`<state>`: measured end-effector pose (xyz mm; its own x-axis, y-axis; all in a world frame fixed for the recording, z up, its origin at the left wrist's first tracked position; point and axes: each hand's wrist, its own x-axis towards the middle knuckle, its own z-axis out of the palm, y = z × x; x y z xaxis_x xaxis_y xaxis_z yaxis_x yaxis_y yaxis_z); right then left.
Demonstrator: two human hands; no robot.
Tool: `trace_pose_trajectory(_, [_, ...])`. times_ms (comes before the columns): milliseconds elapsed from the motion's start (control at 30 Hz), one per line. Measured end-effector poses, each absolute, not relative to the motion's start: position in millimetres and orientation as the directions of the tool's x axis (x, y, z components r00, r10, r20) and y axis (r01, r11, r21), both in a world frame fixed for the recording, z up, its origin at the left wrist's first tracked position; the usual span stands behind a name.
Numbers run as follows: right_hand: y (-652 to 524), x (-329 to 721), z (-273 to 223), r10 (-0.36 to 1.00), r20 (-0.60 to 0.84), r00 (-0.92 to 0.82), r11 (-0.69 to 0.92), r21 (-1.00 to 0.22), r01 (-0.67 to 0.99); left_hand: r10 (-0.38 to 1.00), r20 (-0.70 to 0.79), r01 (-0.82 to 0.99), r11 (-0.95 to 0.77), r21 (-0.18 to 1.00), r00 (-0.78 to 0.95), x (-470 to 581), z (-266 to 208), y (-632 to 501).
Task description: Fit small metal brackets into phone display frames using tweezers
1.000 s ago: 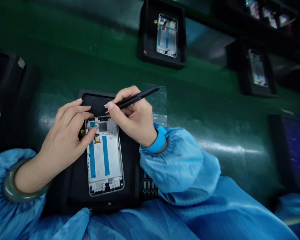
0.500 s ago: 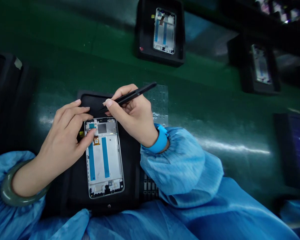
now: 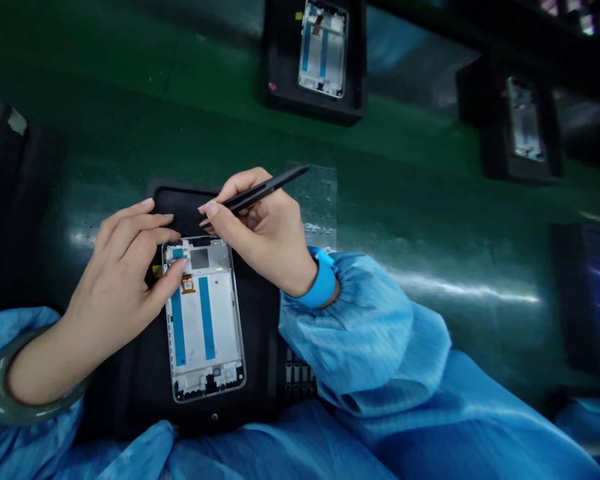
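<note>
A phone frame [image 3: 225, 313] with two long blue strips and a small orange-brown flex piece [image 3: 188, 285] lies in a black tray [image 3: 150, 393]. My left hand [image 3: 125, 267] grips its upper left corner: the thumb presses on the inner face and the index finger rests at the top edge, while the other fingers stretch out above. In my right hand [image 3: 265, 233], black tweezers [image 3: 265, 191] are pinched between thumb and fingers just above the frame's top edge. Their tips point down and left, mostly hidden by the fingers.
A clear plastic sheet [image 3: 323, 200] lies on the green table [image 3: 420, 227] behind my right wrist. Farther back, two black trays [image 3: 355, 100] [image 3: 495, 160] each hold a phone frame. Dark trays [image 3: 0, 153] stand at the left; a dark box [image 3: 575, 293] is at the right.
The view has shifted slightly, so the far trays sit higher. Both hands have moved a little to the left in view, along with the phone frame. Their holds look the same.
</note>
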<state>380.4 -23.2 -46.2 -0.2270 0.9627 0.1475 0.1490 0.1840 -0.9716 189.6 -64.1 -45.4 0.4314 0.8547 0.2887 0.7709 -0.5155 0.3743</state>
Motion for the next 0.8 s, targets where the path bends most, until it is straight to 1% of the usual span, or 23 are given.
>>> trace_pose_trajectory(133, [-24.5,380.7,-45.8,0.953,0.166,-0.254,0.212,-0.964,0.163,0.850,0.298,0.770,-0.523,0.367,0.435,189.5,-45.4,-63.9])
trace_pose_trajectory(300, [-25.4,381.1,-43.0,0.939,0.180,-0.294,0.251,-0.942,0.224,0.845,0.303,0.767,-0.530,0.361,0.441,188.6,-45.9,-64.2])
trace_pose_trajectory(467, [-25.5,379.9,-41.4,0.911,0.265,-0.315,0.357,-0.890,0.283,0.845,0.303,0.769,-0.530,0.357,0.441,189.0,-45.7,-65.2])
trace_pose_trajectory(600, [-26.0,378.1,-41.8,0.896,0.301,-0.327,0.405,-0.856,0.321,0.841,0.311,0.766,-0.535,0.356,0.443,189.4,-46.0,-64.6])
trace_pose_trajectory(700, [-27.1,376.9,-40.7,0.880,0.337,-0.334,0.451,-0.813,0.368,0.845,0.307,0.767,-0.529,0.364,0.437,189.0,-46.5,-64.1])
trace_pose_trajectory(800, [-29.0,375.5,-40.1,0.847,0.395,-0.356,0.523,-0.738,0.426,0.847,0.304,0.768,-0.526,0.365,0.436,188.3,-46.9,-63.8])
